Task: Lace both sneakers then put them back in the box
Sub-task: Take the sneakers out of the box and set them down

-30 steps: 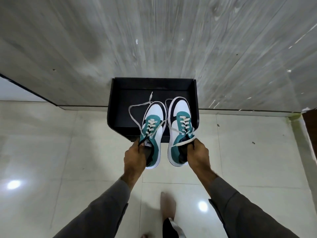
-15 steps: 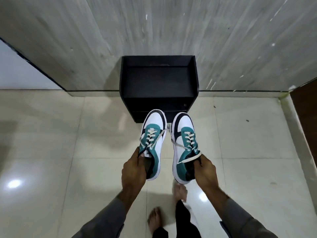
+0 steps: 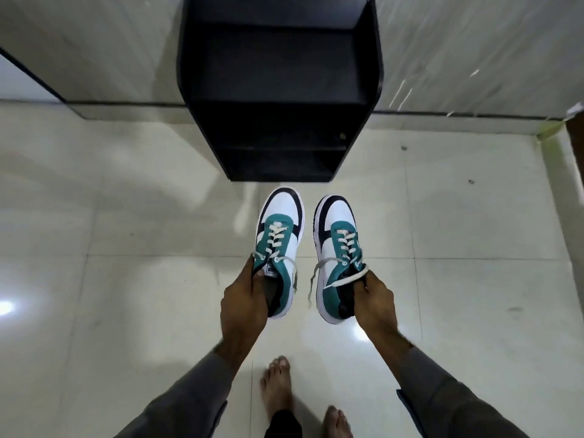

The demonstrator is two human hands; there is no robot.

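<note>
I hold two white, teal and black sneakers in the air above the floor, toes pointing away from me. My left hand (image 3: 245, 303) grips the left sneaker (image 3: 279, 235) at its collar. My right hand (image 3: 374, 298) grips the right sneaker (image 3: 336, 245) at its heel opening. Both are laced with white laces, and loose lace ends dangle between them. The black box (image 3: 278, 90), an open shelf-like unit, stands against the wall just beyond the toes, with nothing visible inside.
Glossy pale floor tiles (image 3: 126, 279) lie all around. A grey wood-grain wall (image 3: 94, 42) rises behind the box. My bare feet (image 3: 276, 390) stand below the hands. A dark door edge (image 3: 576, 153) shows at far right.
Both sneakers have come out from over the box toward me and now hang in front of it. The view has tilted down and closer to the box.
</note>
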